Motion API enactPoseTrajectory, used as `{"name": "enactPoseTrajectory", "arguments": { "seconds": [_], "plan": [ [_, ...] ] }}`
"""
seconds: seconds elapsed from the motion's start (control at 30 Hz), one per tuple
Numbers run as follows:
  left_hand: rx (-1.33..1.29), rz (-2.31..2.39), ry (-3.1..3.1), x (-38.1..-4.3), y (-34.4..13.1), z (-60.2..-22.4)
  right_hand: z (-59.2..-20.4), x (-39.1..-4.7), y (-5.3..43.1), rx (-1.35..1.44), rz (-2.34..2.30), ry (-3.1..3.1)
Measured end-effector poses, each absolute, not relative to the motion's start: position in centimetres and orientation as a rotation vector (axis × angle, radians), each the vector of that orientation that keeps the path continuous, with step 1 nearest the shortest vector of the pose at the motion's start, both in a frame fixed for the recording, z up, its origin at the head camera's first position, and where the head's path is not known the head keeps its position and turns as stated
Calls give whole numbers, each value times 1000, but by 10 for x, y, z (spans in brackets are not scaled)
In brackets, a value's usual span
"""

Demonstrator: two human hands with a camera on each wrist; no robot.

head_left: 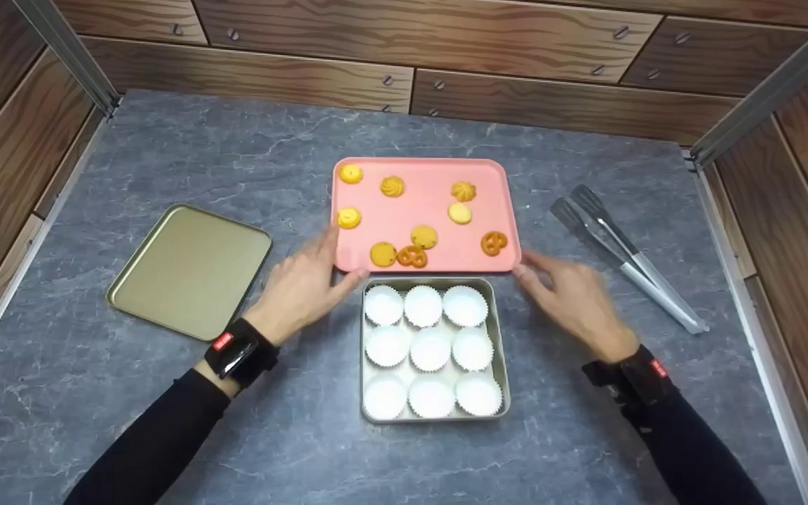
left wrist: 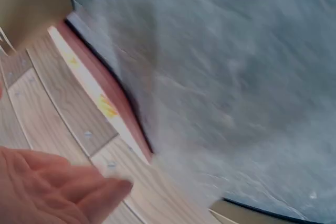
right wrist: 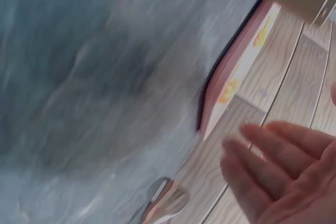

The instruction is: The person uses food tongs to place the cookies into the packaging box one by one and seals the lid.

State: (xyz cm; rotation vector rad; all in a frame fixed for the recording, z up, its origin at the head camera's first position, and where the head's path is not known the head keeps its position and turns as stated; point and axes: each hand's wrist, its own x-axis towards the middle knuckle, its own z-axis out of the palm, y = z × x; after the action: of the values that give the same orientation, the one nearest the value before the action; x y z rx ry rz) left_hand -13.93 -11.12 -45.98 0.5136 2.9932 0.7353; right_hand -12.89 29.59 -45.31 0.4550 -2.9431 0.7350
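Note:
A pink tray (head_left: 432,168) lies across the middle of the table, bearing several small baked pieces such as a pretzel (head_left: 494,243), a round cookie (head_left: 424,237) and a swirled cookie (head_left: 392,186). My left hand (head_left: 302,286) is at its lower left corner, fingertips right by the rim. On the opposite side, my right hand (head_left: 572,298) has its thumb and fingers at the lower right corner. Both wrist views show extended fingers beside the tray. Just below it stands a square metal pan (head_left: 365,421) holding several white paper cups (head_left: 430,349).
To the left lies a gold-coloured flat lid or tray (head_left: 190,270). Tongs with dark slotted ends (head_left: 632,259) rest at the right, slanting toward the near edge. Wood-patterned panels (head_left: 411,42) enclose the table at the back and both sides.

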Motion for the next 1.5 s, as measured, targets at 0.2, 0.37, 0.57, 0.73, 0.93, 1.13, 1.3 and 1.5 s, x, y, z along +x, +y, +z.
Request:
{"name": "enactPoseTrajectory", "arguments": {
  "seconds": [0.2, 0.37, 0.57, 0.73, 0.93, 1.13, 1.3, 1.5],
  "plan": [
    [616, 691, 2950, -125, -103, -456, -451, -114, 280, 607, 734, -2976],
    [603, 825, 2841, -116, -97, -459, -451, -107, 270, 804, 665, -3023],
    [481, 997, 2676, -112, -85, -465, -455, -106, 266, 812, 638, -2960],
    [487, 1037, 2714, -119, -76, -467, -458, -108, 267, 731, 604, -2913],
    [489, 1085, 2763, -128, -70, -471, -460, -116, 269, 677, 619, -2909],
    [503, 1113, 2769, -140, -66, -471, -457, -128, 274, 609, 702, -2955],
    [522, 1134, 2790, -150, -66, -470, -456, -134, 274, 572, 770, -3014],
    [529, 1171, 2802, -147, -63, -472, -456, -135, 275, 585, 757, -3019]
  ]
}}
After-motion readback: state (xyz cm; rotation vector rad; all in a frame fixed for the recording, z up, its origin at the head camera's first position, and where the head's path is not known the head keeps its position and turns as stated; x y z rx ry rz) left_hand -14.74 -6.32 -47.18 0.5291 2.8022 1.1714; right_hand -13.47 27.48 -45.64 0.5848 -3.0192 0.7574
